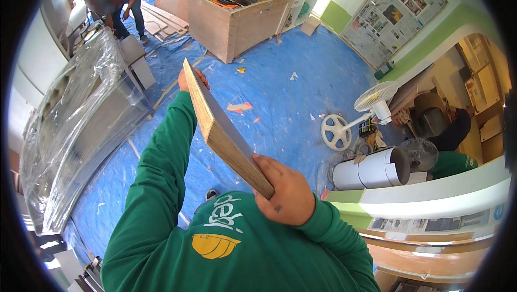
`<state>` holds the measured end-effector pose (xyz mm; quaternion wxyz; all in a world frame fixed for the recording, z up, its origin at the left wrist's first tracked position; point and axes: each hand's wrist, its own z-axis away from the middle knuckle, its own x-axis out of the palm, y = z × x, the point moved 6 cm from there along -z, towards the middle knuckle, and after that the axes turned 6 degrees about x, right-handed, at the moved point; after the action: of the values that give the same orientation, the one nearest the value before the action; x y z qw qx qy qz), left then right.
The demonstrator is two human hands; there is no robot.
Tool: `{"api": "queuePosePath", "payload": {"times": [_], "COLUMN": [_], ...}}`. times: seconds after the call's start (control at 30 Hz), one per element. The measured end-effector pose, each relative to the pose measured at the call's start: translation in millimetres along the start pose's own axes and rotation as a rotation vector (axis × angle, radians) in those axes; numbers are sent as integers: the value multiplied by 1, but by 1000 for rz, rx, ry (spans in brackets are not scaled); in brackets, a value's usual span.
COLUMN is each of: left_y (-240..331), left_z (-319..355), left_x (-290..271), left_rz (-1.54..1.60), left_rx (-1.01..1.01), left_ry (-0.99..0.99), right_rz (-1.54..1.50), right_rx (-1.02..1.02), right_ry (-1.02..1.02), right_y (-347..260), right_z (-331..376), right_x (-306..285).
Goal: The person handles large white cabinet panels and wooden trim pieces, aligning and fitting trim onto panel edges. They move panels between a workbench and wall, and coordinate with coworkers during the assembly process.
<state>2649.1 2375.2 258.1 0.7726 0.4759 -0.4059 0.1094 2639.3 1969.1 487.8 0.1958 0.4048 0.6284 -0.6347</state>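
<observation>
You grip a long grey-faced plywood board (pixel 223 130) edge-up: right hand (pixel 285 189) clasps its near end, left hand (pixel 186 81) its far end toward the frame's upper left.

L fingers (pixel 202 78) mostly behind board (pixel 226 130)

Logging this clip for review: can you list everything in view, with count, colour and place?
board: one, pale wood edge with grey face, held up at centre
floor sheet: one, blue, covering the floor
open wooden crate: one, light brown, top centre, tools inside
plastic-wrapped curved panels: one stack, grey under clear film, left
standing fan: one, white, right of centre
second fan: one, grey, lying at right
roll: one, white, right, by the fans
papered wall: one, newspaper sheets, top right
other person: one, red top, bending at top left
left hand: one, gripping the board's far end
right hand: one, gripping the board's near end
</observation>
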Motion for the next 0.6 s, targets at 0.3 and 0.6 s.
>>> {"api": "queuePosePath", "payload": {"times": [0.3, 0.6], "left_y": [-43, -126], "left_z": [-10, -57], "left_x": [19, 26], "left_rz": [-32, 526], "left_rx": [-24, -374], "left_ry": [-7, -1304], "right_rz": [2, -121], "right_rx": [15, 40], "right_ry": [66, 55], "right_y": [25, 94], "right_z": [23, 64], "right_x": [-23, -48]}}
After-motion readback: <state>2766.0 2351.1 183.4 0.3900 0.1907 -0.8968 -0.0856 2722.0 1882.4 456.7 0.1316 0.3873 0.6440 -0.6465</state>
